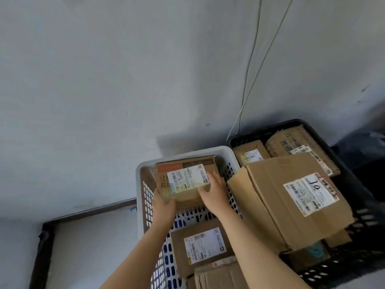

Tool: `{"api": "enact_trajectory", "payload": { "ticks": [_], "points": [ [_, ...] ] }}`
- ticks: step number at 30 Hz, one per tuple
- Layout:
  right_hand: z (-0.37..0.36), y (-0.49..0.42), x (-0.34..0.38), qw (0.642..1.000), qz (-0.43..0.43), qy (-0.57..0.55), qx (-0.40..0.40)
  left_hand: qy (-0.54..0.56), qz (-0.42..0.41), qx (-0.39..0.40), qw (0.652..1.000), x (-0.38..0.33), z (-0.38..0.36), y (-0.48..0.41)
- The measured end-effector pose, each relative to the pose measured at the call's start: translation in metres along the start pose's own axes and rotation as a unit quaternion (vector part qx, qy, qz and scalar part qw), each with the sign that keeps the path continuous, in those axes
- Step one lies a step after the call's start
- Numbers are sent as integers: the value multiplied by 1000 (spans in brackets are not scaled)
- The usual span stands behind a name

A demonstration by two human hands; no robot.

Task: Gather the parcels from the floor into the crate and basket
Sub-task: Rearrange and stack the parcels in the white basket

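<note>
A small cardboard parcel [185, 180] with a white label and an orange strip sits at the far end of the white perforated basket [145, 170]. My left hand [163, 205] grips its near left corner. My right hand [214, 191] holds its right side, fingers laid along the edge. Nearer to me in the basket lie a flat labelled parcel [202, 245] and another cardboard box [218, 276]. To the right stands the black crate [325, 130], full of parcels, with a large tilted box [291, 197] marked "10" on top.
A pale grey wall [125, 80] rises right behind the basket and crate. Two thin cables [250, 80] run down the wall to the crate's back corner. A dark baseboard [87, 211] lines the floor at left. A dark bag [362, 147] sits at far right.
</note>
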State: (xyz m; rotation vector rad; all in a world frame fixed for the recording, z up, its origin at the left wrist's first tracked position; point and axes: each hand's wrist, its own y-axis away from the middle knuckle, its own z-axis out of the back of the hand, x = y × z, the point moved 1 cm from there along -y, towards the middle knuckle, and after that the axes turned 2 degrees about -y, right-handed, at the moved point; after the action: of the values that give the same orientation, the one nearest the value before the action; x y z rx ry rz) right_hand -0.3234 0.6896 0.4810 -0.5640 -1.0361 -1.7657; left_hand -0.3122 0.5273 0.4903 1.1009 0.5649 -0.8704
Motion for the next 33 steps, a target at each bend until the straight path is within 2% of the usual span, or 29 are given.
{"api": "enact_trajectory", "payload": {
  "ticks": [4,6,8,10,12,14,17,19,21,23,26,29,31,33],
  "points": [
    [-2,-10,-12,997,30,39,56,18,60,20,998,11,-2,-7],
    [2,-3,-17,998,29,22,42,-26,58,-15,998,14,4,1],
    [2,13,-26,998,-16,-53,-13,-40,66,-43,996,20,4,14],
    [-5,29,-48,994,-92,-52,-40,-52,123,-15,991,41,-5,30],
    [-12,40,-79,979,-194,58,8,-87,216,32,972,75,-18,39],
    [-16,45,-103,945,-283,131,102,-75,292,59,952,98,-26,47],
    [-18,44,-103,916,-302,124,232,-12,370,139,919,113,-34,57],
    [-20,35,-96,922,-290,83,242,31,361,150,920,117,-33,54],
    [-22,24,-90,935,-284,45,208,29,308,85,947,123,-28,37],
    [-25,17,-88,934,-290,28,206,30,291,61,954,112,-22,30],
    [-22,28,-80,936,-281,34,210,0,287,79,955,97,-19,38],
    [2,51,-64,965,-214,55,138,-62,250,90,962,91,-17,54],
    [22,68,-58,975,-180,81,106,-49,232,106,966,87,-13,72],
    [37,93,-59,966,-171,148,128,-14,257,139,956,85,-13,93]
  ]
}}
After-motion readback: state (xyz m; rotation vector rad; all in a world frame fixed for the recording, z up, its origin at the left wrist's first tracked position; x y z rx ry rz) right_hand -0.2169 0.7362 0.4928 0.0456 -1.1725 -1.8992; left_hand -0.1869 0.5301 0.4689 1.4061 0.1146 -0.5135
